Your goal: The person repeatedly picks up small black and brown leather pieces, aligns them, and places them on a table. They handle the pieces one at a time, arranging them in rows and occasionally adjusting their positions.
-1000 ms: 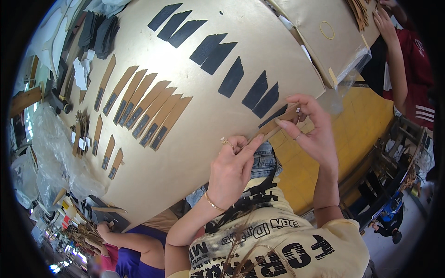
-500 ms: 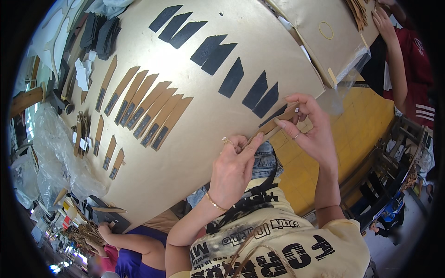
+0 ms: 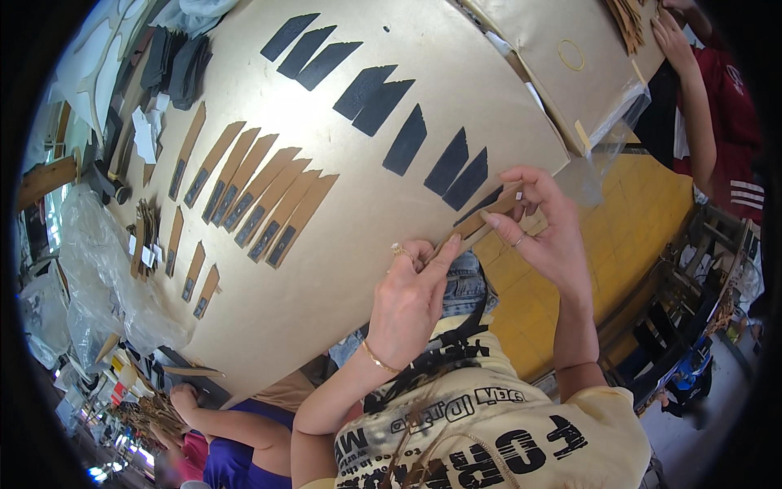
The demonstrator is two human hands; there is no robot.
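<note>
Close to the table's near right edge, a brown leather-like strip point(image 3: 500, 204) is stretched between my two hands. My left hand point(image 3: 413, 297) pinches its lower left end with thumb and forefinger, the other fingers curled under. At the upper right end, my right hand point(image 3: 554, 236) grips it between thumb and bent fingers. A dark strip point(image 3: 479, 205) lies along the far side of the brown one; whether the two are joined I cannot tell. Just beyond are several black pointed pieces point(image 3: 447, 159) in a slanting row. To the left, several brown strips point(image 3: 271, 200) with black patches lie side by side.
Stacked black pieces point(image 3: 189, 69), white paper scraps point(image 3: 147, 133) and crumpled clear plastic point(image 3: 102, 281) crowd the table's left side. A co-worker's arm point(image 3: 688, 94) shows at the far right, and another person's arm point(image 3: 224, 429) at the lower left. A yellow ring point(image 3: 572, 55) lies on the adjoining surface.
Both hands keep nearly the same place and hold on the strip. The view has shifted very slightly, and the person at lower left has moved the hand a little.
</note>
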